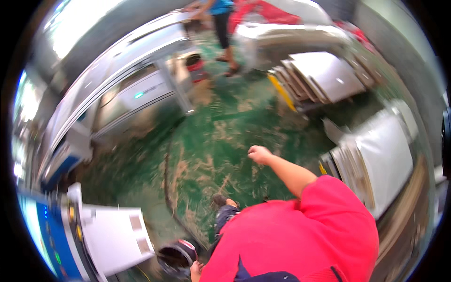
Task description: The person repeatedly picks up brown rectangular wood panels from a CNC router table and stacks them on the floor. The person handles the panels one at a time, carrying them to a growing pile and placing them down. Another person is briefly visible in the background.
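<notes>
My right arm, bare below a red sleeve, reaches out over the green floor point(225, 141). At its end my right hand point(260, 154) is loosely curled, with nothing seen in it and nothing touching it. Low in the picture, my left hand point(196, 270) hangs close beside a dark open bucket point(177, 257). Its fingers are small and blurred, and whether they touch the bucket's rim I cannot tell. One of my feet point(220, 200) shows on the floor ahead of my red shirt point(296, 235).
A long metal-framed table point(117, 61) runs along the left. Nearer stands a blue machine point(47, 235) with a white panel point(112, 239). Stacked sheets point(329, 75) and wrapped panels point(380, 155) lie at right. A cable point(167, 183) crosses the floor. Another person point(221, 28) stands far off by a red bucket point(195, 68).
</notes>
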Demonstrator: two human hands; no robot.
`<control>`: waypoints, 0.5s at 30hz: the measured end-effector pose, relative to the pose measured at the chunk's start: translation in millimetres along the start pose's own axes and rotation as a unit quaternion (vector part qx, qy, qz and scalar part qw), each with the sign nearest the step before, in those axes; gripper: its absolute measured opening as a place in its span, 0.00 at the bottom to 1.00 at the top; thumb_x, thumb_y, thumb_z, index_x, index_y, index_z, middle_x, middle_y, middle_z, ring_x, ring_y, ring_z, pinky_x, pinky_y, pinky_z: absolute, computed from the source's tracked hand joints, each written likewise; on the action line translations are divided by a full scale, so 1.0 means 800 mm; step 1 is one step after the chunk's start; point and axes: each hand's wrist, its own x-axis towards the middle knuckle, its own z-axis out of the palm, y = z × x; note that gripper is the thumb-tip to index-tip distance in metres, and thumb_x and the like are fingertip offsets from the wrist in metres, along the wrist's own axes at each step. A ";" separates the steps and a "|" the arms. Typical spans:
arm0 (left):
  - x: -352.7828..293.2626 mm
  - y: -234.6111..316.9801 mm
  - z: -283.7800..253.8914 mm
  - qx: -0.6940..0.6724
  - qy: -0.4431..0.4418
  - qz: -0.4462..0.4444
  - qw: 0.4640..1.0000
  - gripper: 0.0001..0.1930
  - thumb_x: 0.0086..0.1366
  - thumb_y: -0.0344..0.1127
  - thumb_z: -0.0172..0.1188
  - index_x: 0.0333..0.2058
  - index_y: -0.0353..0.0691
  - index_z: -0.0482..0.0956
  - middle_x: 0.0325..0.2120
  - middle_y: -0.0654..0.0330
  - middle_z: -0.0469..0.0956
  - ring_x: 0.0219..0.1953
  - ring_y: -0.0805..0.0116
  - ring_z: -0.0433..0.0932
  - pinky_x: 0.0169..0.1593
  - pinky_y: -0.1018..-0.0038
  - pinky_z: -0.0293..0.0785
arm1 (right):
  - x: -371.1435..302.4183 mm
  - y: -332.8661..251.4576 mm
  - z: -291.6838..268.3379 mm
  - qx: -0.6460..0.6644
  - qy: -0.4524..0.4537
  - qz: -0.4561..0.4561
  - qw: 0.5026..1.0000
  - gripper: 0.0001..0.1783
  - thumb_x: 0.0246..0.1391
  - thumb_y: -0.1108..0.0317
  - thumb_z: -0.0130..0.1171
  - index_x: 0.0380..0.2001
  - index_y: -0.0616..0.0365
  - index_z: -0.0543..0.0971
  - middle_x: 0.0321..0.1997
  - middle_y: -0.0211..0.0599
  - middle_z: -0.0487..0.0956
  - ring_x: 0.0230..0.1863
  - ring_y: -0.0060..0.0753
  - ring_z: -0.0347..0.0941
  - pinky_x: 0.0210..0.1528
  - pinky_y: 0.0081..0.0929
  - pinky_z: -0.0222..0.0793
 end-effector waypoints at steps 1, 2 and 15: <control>0.029 0.077 -0.001 0.013 -0.026 0.034 0.999 0.21 0.69 0.53 0.48 0.42 0.38 0.72 0.37 0.54 0.77 0.37 0.57 0.77 0.31 0.61 0.73 | 0.012 0.006 0.012 -0.043 -0.032 0.016 0.998 0.18 0.49 0.59 0.57 0.41 0.56 0.84 0.45 0.47 0.83 0.50 0.49 0.78 0.53 0.40 0.73; 0.059 0.162 -0.001 0.040 -0.051 0.068 0.996 0.22 0.69 0.54 0.47 0.43 0.38 0.71 0.37 0.54 0.77 0.38 0.57 0.77 0.31 0.62 0.72 | 0.018 0.024 0.027 -0.082 -0.071 0.033 0.994 0.19 0.49 0.58 0.57 0.40 0.56 0.84 0.45 0.48 0.83 0.50 0.50 0.78 0.53 0.41 0.73; -0.024 1.026 0.171 0.111 -0.155 0.459 0.868 0.16 0.70 0.47 0.56 0.49 0.45 0.76 0.38 0.63 0.81 0.33 0.74 0.79 0.38 0.75 0.73 | 0.168 0.031 0.171 0.074 -0.037 0.404 0.911 0.10 0.47 0.64 0.60 0.21 0.60 0.79 0.19 0.39 0.78 0.16 0.38 0.74 0.21 0.39 0.72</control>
